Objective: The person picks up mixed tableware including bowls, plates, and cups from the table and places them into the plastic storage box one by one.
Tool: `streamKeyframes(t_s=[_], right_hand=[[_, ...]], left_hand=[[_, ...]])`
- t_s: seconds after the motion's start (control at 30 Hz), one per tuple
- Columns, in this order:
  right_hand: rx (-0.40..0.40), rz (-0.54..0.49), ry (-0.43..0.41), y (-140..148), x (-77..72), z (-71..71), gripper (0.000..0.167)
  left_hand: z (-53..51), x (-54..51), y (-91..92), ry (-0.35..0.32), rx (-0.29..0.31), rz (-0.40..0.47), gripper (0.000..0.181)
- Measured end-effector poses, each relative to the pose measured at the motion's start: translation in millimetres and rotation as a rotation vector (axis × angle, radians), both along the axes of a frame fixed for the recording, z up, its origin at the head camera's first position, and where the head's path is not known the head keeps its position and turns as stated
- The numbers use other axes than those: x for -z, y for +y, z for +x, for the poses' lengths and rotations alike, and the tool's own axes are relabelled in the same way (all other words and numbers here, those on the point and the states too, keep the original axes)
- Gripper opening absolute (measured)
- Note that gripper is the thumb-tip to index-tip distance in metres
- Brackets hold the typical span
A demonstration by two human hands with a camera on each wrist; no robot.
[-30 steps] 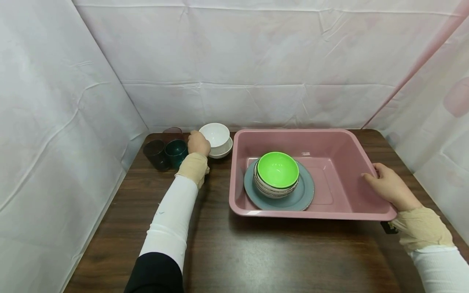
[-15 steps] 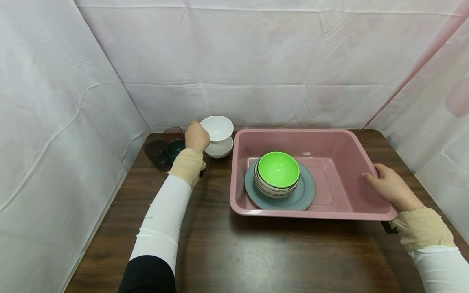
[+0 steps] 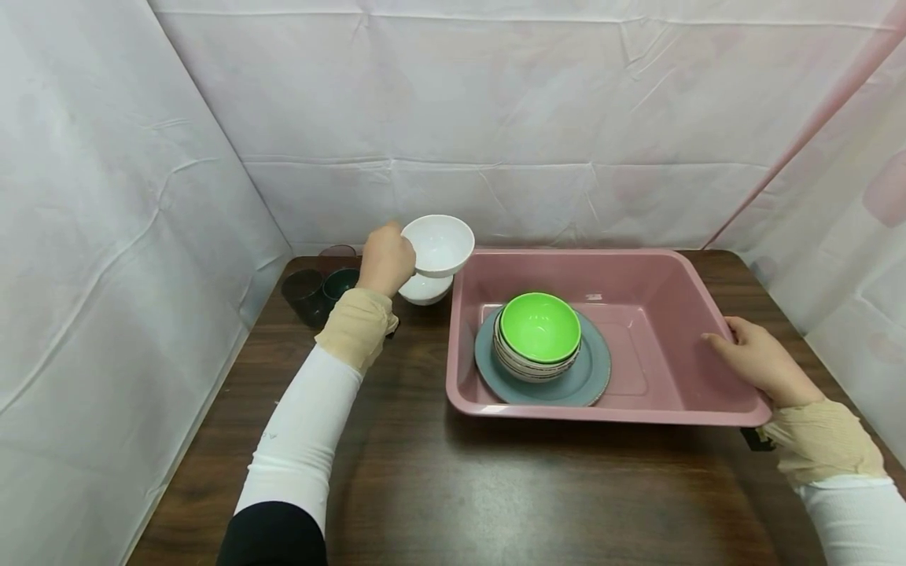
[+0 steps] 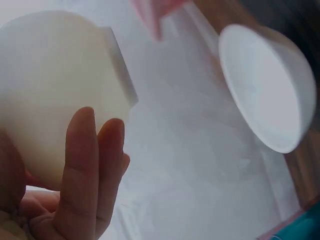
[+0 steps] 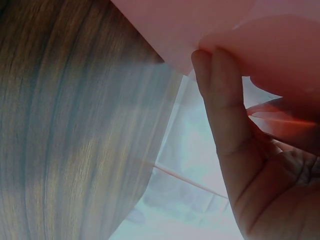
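A white bowl (image 3: 440,248) is gripped by the left hand (image 3: 387,259) near the surface's (image 3: 439,479) far edge, a pink tub (image 3: 609,415) by the right hand (image 3: 760,362).

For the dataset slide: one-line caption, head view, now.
Left hand holds a white bowl; right hand grips a pink tub containing stacked bowls on a gray-blue plate.

Upper white bowl (image 3: 439,245) now higher and farther right
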State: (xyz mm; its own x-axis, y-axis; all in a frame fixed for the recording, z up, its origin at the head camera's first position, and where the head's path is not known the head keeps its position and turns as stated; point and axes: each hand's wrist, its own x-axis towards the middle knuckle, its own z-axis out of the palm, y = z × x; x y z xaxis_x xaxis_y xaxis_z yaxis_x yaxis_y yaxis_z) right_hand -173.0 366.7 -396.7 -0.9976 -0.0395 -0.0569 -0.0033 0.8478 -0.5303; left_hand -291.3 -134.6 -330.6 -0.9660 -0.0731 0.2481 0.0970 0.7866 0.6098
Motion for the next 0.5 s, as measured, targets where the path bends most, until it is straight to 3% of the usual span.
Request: streamKeyframes(t_s=[0.33, 0.5], right_hand=[[-0.009, -0.056, -0.02, 0.5, -5.5, 3.3, 0.056], [0.001, -0.039, 0.022, 6.7, -13.8, 7.2, 0.059]], left_hand=[[25.0, -15.6, 12.5, -0.02, 0.122, 0.045, 0.033], [33.9, -17.7, 15.9, -0.026, 0.155, 0.06, 0.032]])
